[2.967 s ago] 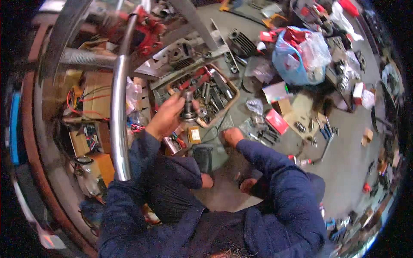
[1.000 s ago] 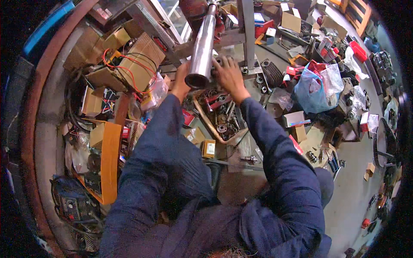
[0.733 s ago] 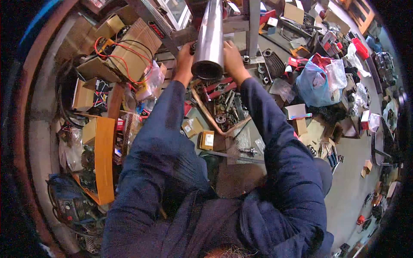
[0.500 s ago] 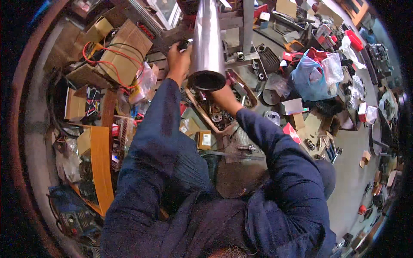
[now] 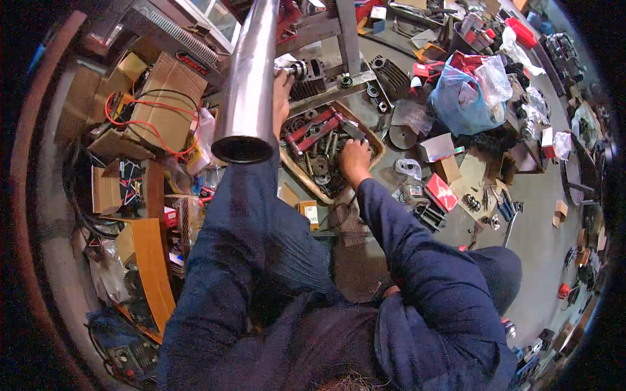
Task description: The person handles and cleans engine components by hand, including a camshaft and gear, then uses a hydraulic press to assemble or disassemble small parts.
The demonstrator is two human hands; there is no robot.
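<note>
In the head view, the left hand [image 5: 281, 99], half hidden behind a big shiny metal tube [image 5: 248, 85], has its fingers round a small metal shaft piece [image 5: 297, 69], up beside a finned block [image 5: 312, 83]. Over to the right hand [image 5: 355, 159]: it's down in the right side of the parts tray [image 5: 302, 176], fingers among the metal pieces, and whether they grip one, I can't tell! A red tool [image 5: 317, 136] lies in that tray, and the blue bag [image 5: 464, 107] sits well off to the right.
</note>
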